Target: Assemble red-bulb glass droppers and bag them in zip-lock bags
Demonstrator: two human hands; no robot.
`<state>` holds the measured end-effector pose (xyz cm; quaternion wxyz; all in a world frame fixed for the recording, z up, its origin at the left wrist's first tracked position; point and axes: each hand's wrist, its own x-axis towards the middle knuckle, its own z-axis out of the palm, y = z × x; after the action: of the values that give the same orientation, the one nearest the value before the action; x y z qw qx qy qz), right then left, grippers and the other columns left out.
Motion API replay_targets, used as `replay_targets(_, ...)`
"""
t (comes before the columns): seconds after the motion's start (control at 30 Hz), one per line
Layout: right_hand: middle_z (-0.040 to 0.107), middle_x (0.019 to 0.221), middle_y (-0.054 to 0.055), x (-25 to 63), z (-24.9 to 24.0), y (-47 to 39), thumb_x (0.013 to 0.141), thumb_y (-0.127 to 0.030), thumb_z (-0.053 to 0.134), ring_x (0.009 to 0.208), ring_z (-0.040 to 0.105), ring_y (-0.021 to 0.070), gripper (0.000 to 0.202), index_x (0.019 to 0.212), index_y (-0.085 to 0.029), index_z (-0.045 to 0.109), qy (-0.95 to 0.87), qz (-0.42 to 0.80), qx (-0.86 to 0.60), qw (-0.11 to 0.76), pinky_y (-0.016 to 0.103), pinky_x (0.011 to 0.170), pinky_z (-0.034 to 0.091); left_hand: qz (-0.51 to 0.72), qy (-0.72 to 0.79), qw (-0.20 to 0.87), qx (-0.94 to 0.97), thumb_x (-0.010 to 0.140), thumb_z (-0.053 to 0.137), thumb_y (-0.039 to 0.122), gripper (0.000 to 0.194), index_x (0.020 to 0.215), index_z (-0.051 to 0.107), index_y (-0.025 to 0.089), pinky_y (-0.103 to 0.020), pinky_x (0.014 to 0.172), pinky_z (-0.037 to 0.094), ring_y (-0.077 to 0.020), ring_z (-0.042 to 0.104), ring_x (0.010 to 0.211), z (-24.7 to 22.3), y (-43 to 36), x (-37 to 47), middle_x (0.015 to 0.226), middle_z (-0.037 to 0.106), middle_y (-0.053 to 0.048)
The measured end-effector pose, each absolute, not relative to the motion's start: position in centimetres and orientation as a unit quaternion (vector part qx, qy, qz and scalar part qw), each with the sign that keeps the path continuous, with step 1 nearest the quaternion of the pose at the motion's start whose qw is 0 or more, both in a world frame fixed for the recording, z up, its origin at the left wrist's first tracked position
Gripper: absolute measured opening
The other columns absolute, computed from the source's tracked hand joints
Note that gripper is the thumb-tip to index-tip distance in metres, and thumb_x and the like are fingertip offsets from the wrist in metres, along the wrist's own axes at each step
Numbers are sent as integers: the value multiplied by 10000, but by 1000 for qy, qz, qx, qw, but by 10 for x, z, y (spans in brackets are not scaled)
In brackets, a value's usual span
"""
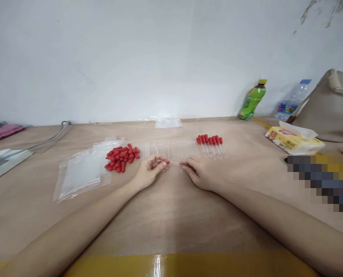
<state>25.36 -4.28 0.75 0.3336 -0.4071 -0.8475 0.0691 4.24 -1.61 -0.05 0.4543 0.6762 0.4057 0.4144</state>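
Observation:
My left hand [150,170] is closed on a red rubber bulb [167,162]. My right hand [198,172] pinches the far end of a thin clear dropper tube [175,163], whose other end meets the bulb's mouth. How deep the tube sits in the bulb I cannot tell. Left of my left hand lies a heap of loose red bulbs [122,157]. Behind both hands a row of clear tubes [177,149] lies side by side. Beyond my right hand are several droppers with red bulbs on them [210,144], laid in a bunch.
Clear zip bags [82,173] are stacked at the left, and another bag [168,123] lies by the wall. A power strip [10,163] with a grey cable is far left. At right stand a green bottle [253,100], a water bottle [292,100], a tissue pack [295,140] and a beige bag [333,111].

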Motion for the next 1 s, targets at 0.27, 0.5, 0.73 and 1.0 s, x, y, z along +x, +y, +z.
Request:
replay_targets(0.27,634,814,27,254,8,-41,831,-169,435,737,566,128,191,889,-190,615,-851,154,-378,330,240,672,423,371,394,420,729,760,577,323,215,842,603,125,-253,635,496,-110,580,604,-3,-21,42,666,617,-16)
replay_targets(0.5,621,775,6,261,-1,-30,832,-166,458,680,544,118,173,848,-199,627,-882,100,-363,285,273,703,362,331,386,373,776,783,559,319,216,848,642,129,-225,555,475,-105,554,564,-4,-24,40,646,612,-23)
replay_targets(0.73,618,808,49,257,-7,-36,855,-176,415,735,546,142,183,870,-163,597,-877,19,-372,303,278,695,375,323,410,328,788,767,583,350,256,890,657,138,-231,564,487,-120,585,578,-3,-25,40,678,653,-29)
replay_targets(1.0,606,747,34,260,13,-44,822,-179,468,647,525,117,100,802,-159,564,-869,41,-393,298,229,593,393,326,418,312,788,746,612,339,248,888,667,143,-260,646,515,-149,630,670,-3,-24,39,770,691,-46)
